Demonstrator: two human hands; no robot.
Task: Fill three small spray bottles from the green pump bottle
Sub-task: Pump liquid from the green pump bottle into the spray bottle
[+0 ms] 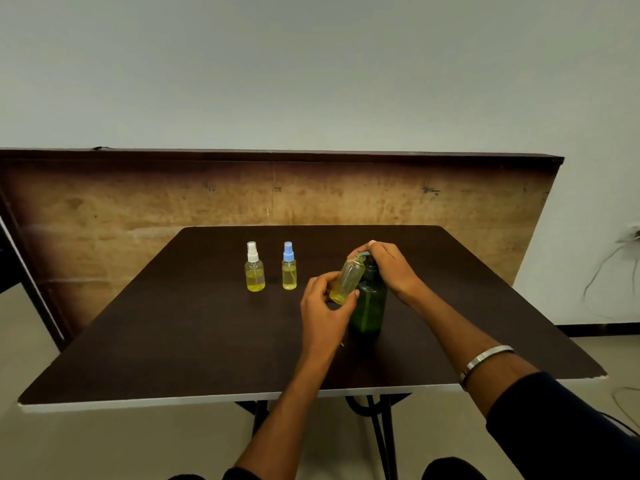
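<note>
The left hand (323, 303) is gripping an uncapped spray bottle (347, 279), tilting it against the green pump bottle (369, 303). The right hand (388, 265) is curling over the pump head. A misaligned mouth risks liquid spilling onto the table (173, 334).

Dark brown worktop (173, 341) with pale front edge, on black metal legs (382, 434). Worn wooden board (138, 209) upright at 12 o'clock, against grey-white wall (311, 64). Wall socket (633, 233) with trailing cables at 3 o'clock. Beige floor (104, 445) below.
</note>
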